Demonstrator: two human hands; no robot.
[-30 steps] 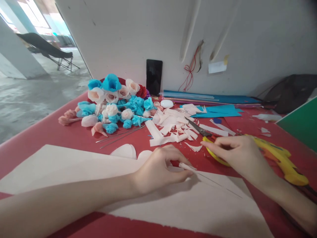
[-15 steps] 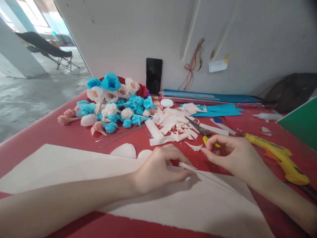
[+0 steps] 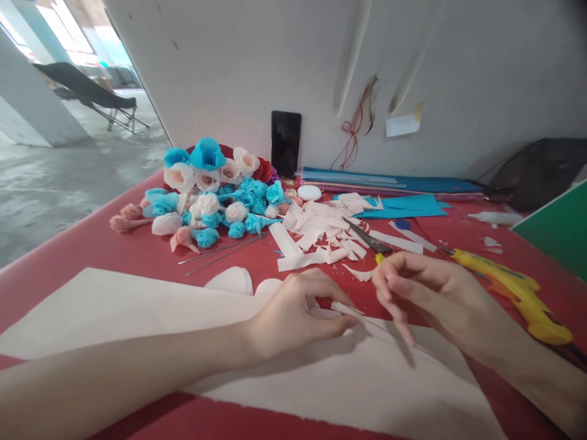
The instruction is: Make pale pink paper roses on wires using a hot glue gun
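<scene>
The red table (image 3: pixel 123 253) bears the broad pale paper sheet (image 3: pixel 316 382). Beyond the sheet's far edge sits a heap of paper flowers (image 3: pixel 252 195); off its right side lies a yellow glue gun (image 3: pixel 518 281). Over the sheet's far right edge is the right hand (image 3: pixel 431 290), fingers bent, whether pinching anything I cannot tell. Over the sheet's middle is the left hand (image 3: pixel 298 311). Scissors (image 3: pixel 367 237) lie beyond the sheet. The slim paper-wrapped wire (image 3: pixel 342 308), clamped by the left hand, slants over the sheet's right part
</scene>
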